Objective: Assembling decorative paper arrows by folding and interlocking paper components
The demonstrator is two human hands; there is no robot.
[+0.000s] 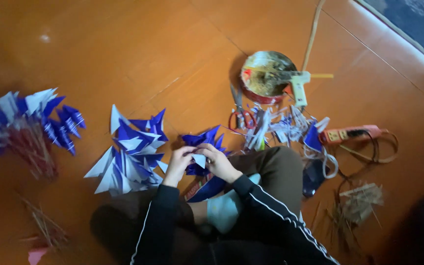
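**Blue and White Paper Points Spread Across an Orange Floor**

I sit cross-legged on a glossy orange-brown plank floor (pixel 138 54), with a dark patterned rug (pixel 418 19) at the far right corner.

At far left lies one bundle of blue and white paper points on thin wooden sticks (pixel 20 127); below it, a few loose bare sticks (pixel 45 228). Next comes one heap of folded blue and white paper triangles (pixel 128 157), too many and too overlapped to count.

At centre, my left hand (pixel 178 164) and my right hand (pixel 219 162) are drawn together, fingertips pinched on one small white folded paper piece (pixel 199 159) just above my knee, with a smaller cluster of blue paper points (pixel 204 142) behind it.

To the right: one pair of red-handled scissors (pixel 241 115), one round red-rimmed tin (pixel 266 73) with one pale glue gun (pixel 300 86) resting against it, one tangle of white and blue paper strips (pixel 280 127), one orange power strip (pixel 349 133) with its cable looped beside it, and one pile of straw-coloured sticks (pixel 357 201).
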